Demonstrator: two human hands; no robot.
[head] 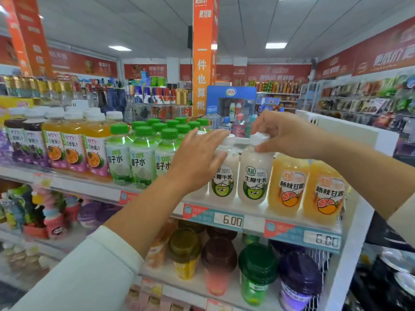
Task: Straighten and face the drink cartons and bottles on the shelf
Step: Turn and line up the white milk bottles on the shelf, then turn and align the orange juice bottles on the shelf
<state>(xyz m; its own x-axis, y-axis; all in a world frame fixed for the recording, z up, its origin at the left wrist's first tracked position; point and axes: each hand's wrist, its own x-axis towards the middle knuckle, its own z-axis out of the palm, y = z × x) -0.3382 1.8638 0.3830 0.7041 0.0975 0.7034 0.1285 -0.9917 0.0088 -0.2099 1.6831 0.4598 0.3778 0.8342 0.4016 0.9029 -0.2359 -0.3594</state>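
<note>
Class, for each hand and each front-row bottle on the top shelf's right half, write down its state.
Left hand: open, fingers straight, laid against the left milk bottle.
Right hand: grips the right milk bottle by its cap.
Left milk bottle: upright, capped, label partly hidden.
Right milk bottle: upright, capped, label facing front.
Orange bottles: upright, labels facing front.
Coconut bottles: upright, green caps on.

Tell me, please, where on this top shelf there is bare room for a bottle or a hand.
Bare shelf seems to show only behind the two front milk bottles, beside the right hand pinching one cap. The front row is packed from the coconut water bottles to the orange bottles; the left hand hides the spot left of the milk.
</note>
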